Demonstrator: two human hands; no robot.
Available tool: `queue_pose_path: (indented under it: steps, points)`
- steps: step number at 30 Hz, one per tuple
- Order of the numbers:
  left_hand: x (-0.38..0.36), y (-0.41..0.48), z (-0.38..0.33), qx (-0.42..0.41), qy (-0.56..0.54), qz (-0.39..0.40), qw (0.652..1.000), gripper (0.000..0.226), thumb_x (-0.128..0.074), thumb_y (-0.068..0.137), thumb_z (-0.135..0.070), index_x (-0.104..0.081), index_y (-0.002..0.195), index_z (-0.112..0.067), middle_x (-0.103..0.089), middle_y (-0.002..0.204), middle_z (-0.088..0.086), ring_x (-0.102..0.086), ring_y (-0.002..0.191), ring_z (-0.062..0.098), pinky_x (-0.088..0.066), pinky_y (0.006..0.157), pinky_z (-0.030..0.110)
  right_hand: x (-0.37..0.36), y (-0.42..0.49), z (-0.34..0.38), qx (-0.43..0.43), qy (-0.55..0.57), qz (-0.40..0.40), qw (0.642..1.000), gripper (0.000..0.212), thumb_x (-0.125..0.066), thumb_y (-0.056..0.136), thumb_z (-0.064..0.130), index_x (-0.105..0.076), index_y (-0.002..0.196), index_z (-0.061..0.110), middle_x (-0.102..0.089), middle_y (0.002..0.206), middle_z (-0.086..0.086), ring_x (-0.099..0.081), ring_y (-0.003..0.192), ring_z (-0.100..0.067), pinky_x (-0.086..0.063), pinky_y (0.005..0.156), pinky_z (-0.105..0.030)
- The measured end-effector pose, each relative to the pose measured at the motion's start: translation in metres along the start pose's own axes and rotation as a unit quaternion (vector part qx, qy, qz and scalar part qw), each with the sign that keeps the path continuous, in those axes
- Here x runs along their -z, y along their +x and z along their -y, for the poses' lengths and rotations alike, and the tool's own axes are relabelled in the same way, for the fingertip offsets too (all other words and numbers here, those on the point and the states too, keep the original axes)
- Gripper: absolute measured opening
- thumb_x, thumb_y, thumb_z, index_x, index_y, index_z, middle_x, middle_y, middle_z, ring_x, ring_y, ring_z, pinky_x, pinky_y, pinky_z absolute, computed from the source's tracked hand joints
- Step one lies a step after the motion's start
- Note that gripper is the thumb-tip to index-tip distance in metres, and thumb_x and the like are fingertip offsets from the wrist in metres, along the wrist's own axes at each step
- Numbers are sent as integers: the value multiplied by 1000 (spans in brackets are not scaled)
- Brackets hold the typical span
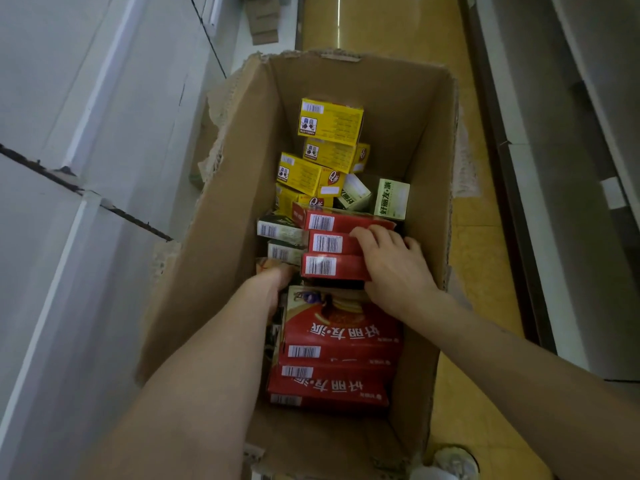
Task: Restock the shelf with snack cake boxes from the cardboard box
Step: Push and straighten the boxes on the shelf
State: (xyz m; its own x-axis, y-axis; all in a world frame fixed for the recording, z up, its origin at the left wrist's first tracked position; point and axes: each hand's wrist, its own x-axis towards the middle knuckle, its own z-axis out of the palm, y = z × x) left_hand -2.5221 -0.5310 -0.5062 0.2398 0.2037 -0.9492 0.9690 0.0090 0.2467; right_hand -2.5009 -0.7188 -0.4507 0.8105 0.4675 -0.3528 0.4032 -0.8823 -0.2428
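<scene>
Two hands were down inside the open cardboard box [408, 140], which stood on the yellow floor [464, 244] of the aisle between white shelf units [86, 168]. Right hand [394, 268] lay over the right ends of three red snack cake boxes [332, 244] standing on edge in a row mid-box, barcodes up. Its fingers were curled and close together over the top edges of the boxes, fingertips reaching the farthest one, thumb tucked at the nearest one. It looked like a grip across the set, but the underside contact was hidden. Left hand [277, 275] had gone down at the left end of the same row, beside the nearest red box. Only the wrist and back of the hand showed, so I could not tell how its fingers lay or whether they held anything.

Nearer the person, a second stack of red boxes [339, 348] leaned flat-ish, printed faces up. Yellow boxes [329, 123] were piled loosely at the far end, and green-and-white boxes [391, 199] sat between the yellow pile and the red row. A few flattened cardboard pieces [263, 19] lay on the floor beyond the box.
</scene>
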Motion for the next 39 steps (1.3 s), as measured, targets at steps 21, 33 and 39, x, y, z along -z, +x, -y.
queue_pose_path:
  steps: [21,33,39]
  points:
    - [31,-54,-11,-13,47,-28,998,38,-71,80,-34,-56,106,-11,-68,93,13,-67,88,29,-55,86,46,37,-16,12,-30,37,-20,999,36,-56,92,32,-45,122,15,-59,119,-5,-58,108,-26,-48,85,-39]
    - [37,-163,-82,-303,386,-245,836,63,-62,60,-59,-40,111,-29,-59,99,4,-63,89,26,-55,83,43,84,-30,27,-80,153,-43,984,43,-59,89,40,-46,121,15,-66,108,-4,-66,94,-25,-56,79,-40]
    - [39,-213,-104,-352,356,-230,834,49,-68,80,-48,-39,112,-25,-60,89,-1,-65,76,18,-57,80,42,109,-39,20,-104,209,-23,972,42,-60,92,33,-42,128,20,-63,110,-3,-65,97,-22,-57,80,-38]
